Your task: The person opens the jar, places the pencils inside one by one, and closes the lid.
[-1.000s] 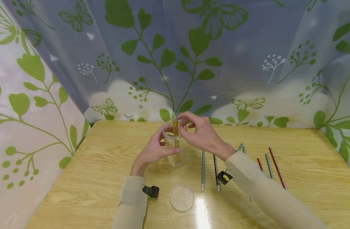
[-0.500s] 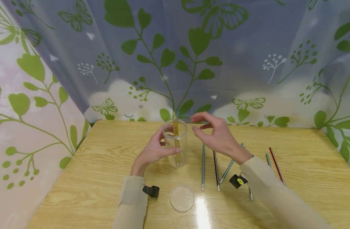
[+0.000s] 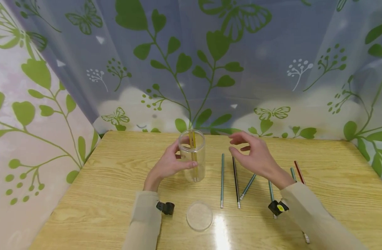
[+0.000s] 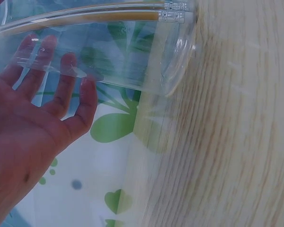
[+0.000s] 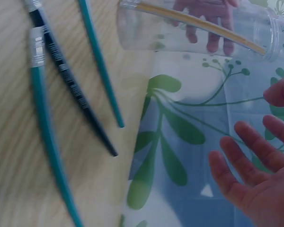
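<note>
My left hand [image 3: 169,163] grips a clear jar [image 3: 201,170] that stands upright near the back of the table, its mouth uncovered. The thumb lies across its front and the fingers curve round the far side. Inside lean two yellow pencils [image 3: 194,156], eraser ends down at the base, as the left wrist view also shows. To the right, my right hand [image 3: 256,156] hovers with loosely bent fingers and nothing in them. Below it lie a black pencil [image 3: 236,184], a teal pencil [image 3: 222,180] and a slanted teal pencil [image 3: 248,186].
A round clear lid [image 3: 199,216] lies in front of the jar. Farther right are another teal pencil [image 3: 271,191] and a red pencil [image 3: 299,172], partly covered by the right forearm. A patterned curtain [image 3: 191,69] hangs behind the wooden table [image 3: 116,208].
My right hand has left the pencils at the jar's mouth and moved right, over the pencils on the table. The left hand and the jar have stayed in place.
</note>
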